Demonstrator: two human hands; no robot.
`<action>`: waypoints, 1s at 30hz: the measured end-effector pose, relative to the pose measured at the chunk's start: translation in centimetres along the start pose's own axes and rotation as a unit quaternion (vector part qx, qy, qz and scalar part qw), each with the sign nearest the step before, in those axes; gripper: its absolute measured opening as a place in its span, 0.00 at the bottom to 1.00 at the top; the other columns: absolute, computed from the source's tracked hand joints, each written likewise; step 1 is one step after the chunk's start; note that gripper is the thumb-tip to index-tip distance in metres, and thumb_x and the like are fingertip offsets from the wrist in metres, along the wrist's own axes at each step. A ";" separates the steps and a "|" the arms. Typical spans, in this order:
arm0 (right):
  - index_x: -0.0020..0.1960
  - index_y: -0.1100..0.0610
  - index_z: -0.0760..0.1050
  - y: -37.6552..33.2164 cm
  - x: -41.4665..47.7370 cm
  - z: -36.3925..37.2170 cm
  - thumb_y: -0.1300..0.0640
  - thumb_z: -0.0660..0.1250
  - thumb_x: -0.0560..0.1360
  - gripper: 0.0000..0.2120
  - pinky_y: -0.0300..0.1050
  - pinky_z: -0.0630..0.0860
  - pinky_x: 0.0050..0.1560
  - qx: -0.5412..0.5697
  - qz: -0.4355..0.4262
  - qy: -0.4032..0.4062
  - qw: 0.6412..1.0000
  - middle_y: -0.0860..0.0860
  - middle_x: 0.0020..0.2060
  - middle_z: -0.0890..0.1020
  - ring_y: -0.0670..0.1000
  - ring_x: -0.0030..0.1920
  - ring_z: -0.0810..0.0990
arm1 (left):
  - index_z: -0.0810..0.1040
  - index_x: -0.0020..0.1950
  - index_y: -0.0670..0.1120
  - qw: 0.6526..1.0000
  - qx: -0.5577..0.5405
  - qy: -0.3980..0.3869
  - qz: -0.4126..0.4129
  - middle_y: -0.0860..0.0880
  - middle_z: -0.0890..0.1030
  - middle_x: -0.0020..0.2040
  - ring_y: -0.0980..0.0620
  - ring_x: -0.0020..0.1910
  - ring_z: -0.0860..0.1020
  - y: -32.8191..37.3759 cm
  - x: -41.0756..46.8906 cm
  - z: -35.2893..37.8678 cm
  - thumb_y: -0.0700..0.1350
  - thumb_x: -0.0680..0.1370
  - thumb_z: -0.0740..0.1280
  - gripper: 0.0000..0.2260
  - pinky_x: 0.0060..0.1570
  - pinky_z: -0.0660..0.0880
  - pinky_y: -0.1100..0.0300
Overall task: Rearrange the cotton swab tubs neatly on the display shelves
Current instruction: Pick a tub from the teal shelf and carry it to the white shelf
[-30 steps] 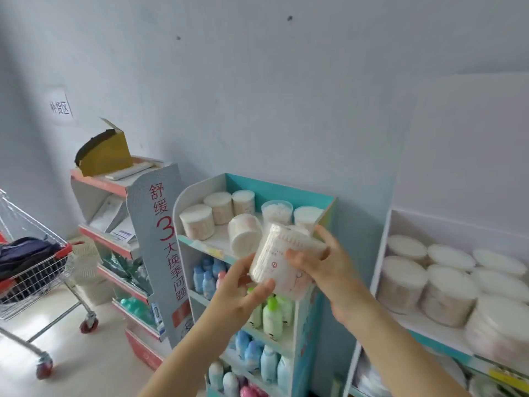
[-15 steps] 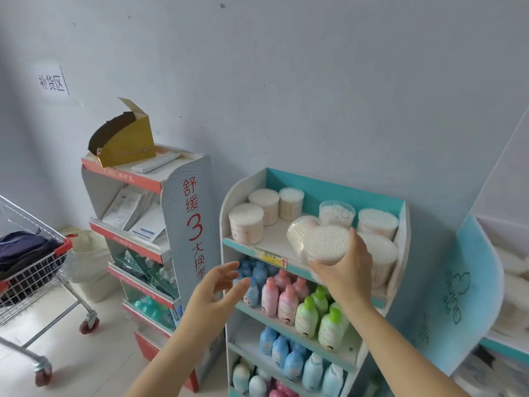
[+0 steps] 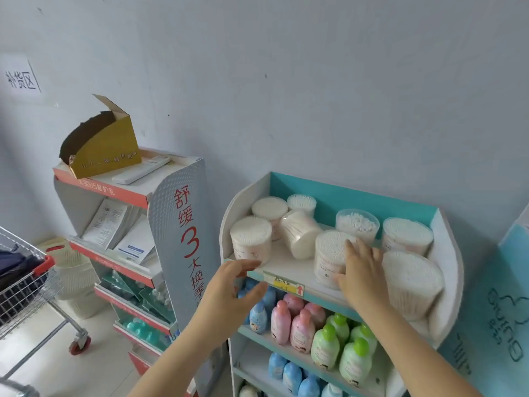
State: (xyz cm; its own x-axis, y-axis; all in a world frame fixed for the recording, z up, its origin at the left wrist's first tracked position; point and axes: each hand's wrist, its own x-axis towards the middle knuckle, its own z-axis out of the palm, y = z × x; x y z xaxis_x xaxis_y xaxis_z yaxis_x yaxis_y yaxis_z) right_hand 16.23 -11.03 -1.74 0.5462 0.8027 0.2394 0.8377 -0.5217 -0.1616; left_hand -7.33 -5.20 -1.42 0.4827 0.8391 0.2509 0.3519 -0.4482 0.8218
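Note:
The white and teal display shelf carries several cotton swab tubs on its top level. My right hand grips one upright tub that stands near the front edge in the middle. Just behind it a tub lies on its side. Upright tubs stand at the front left, back left and back right, with a clear one between. A large tub leans at the front right. My left hand hovers open by the shelf's left front edge, holding nothing.
Pink, green and blue bottles fill the lower levels. To the left stands a red and grey rack with a gold cardboard box on top. A shopping cart and white basket sit far left. A teal stand is at right.
My right hand has carried the tub onto the top shelf and stood it upright there. My left hand let go of it and moved down to the shelf's front edge. The view shifted leftward.

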 end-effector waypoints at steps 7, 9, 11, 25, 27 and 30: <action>0.77 0.52 0.48 -1.8 3.9 -3.5 0.40 0.66 0.73 0.42 0.49 0.51 0.73 0.097 -0.042 -0.062 0.992 0.51 0.77 0.52 0.54 0.75 0.50 | 0.63 0.71 0.56 0.980 0.187 -0.034 0.059 0.59 0.66 0.67 0.56 0.67 0.62 0.1 7.1 2.0 0.56 0.75 0.65 0.25 0.64 0.60 0.62; 0.77 0.54 0.50 -2.9 5.4 -4.0 0.42 0.66 0.74 0.40 0.47 0.54 0.72 0.139 -0.074 -0.039 0.987 0.50 0.75 0.57 0.53 0.74 0.54 | 0.57 0.74 0.55 0.961 0.266 -0.045 0.061 0.58 0.62 0.71 0.54 0.71 0.57 0.1 8.9 2.6 0.61 0.74 0.64 0.31 0.67 0.57 0.57; 0.77 0.53 0.51 -3.9 6.7 -3.8 0.44 0.66 0.74 0.39 0.46 0.58 0.70 0.171 -0.091 -0.060 0.979 0.50 0.75 0.60 0.52 0.74 0.58 | 0.53 0.75 0.55 0.947 0.311 -0.056 0.061 0.57 0.59 0.73 0.54 0.72 0.54 -0.1 10.4 3.0 0.64 0.71 0.64 0.37 0.69 0.54 0.55; 0.77 0.50 0.47 -4.1 9.1 -1.0 0.44 0.77 0.62 0.54 0.46 0.71 0.61 0.126 -0.031 -0.229 0.965 0.52 0.63 0.73 0.51 0.62 0.71 | 0.53 0.74 0.54 0.921 0.327 -0.124 0.171 0.56 0.64 0.71 0.54 0.70 0.61 -1.7 19.1 4.1 0.68 0.63 0.67 0.46 0.70 0.53 0.54; 0.77 0.49 0.46 -4.4 9.4 -1.8 0.44 0.77 0.62 0.55 0.45 0.70 0.64 0.165 -0.013 -0.236 0.957 0.48 0.67 0.72 0.48 0.65 0.71 | 0.53 0.74 0.54 0.927 0.293 -0.142 0.185 0.57 0.66 0.69 0.55 0.69 0.62 -2.1 19.7 4.1 0.67 0.62 0.68 0.46 0.69 0.55 0.56; 0.76 0.46 0.50 -4.7 9.5 -2.2 0.43 0.78 0.62 0.52 0.43 0.69 0.64 0.209 0.014 -0.244 0.947 0.42 0.62 0.74 0.44 0.63 0.72 | 0.51 0.75 0.54 0.922 0.276 -0.161 0.218 0.57 0.66 0.69 0.55 0.68 0.62 -2.5 20.1 4.1 0.67 0.62 0.68 0.47 0.68 0.55 0.57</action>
State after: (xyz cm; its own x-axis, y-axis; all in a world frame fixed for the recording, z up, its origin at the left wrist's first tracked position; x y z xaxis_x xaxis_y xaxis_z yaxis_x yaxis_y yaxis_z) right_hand 17.48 -1.58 3.44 0.4148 0.8815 -0.2255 0.6925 -0.4666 -0.5502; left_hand 4.79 11.57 -0.54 0.8571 0.4462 0.2573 0.3792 -0.8847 0.2711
